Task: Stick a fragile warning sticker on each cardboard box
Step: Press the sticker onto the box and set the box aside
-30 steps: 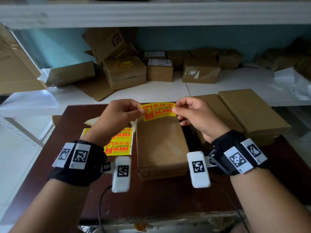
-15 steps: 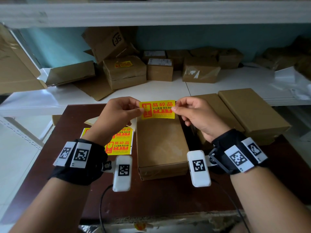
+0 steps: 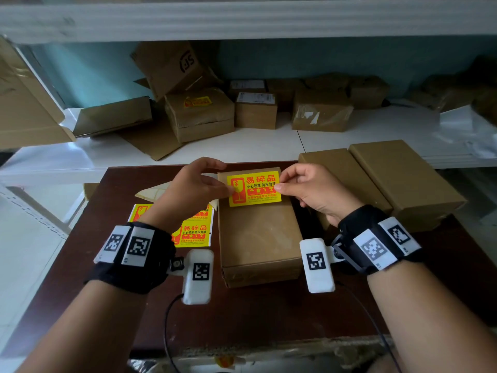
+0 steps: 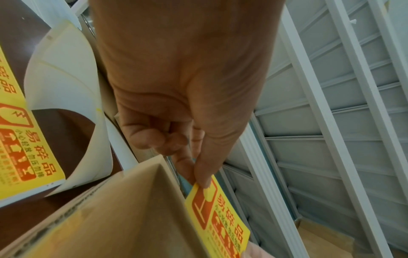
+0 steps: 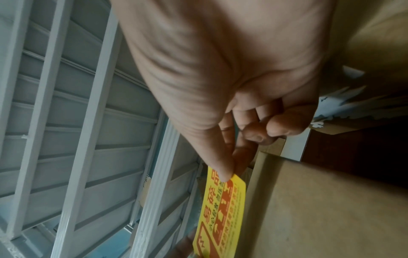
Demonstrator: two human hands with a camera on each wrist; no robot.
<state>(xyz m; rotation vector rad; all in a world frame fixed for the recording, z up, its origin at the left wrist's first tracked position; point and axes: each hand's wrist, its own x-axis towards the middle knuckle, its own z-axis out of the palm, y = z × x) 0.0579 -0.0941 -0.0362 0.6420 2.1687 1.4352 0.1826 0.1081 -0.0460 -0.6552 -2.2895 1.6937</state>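
Note:
A yellow fragile sticker (image 3: 254, 188) with red print hangs flat just over the far end of a plain cardboard box (image 3: 258, 232) on the dark brown table (image 3: 269, 313). My left hand (image 3: 231, 188) pinches its left edge between thumb and forefinger, seen close in the left wrist view on the sticker (image 4: 220, 216). My right hand (image 3: 277, 187) pinches the right edge of the sticker (image 5: 223, 206) above the box (image 5: 331, 209). Whether the sticker touches the box I cannot tell.
A sheet of further yellow stickers (image 3: 193, 232) lies left of the box, with curled white backing paper (image 3: 161, 191) behind it. Two plain boxes (image 3: 398, 179) stand at the right. The white shelf (image 3: 242, 146) behind carries several boxes, one box (image 3: 199, 114) bearing a sticker.
Both hands have lowered the sticker and tilted it from upright to nearly flat, bringing it down over the far end of the box.

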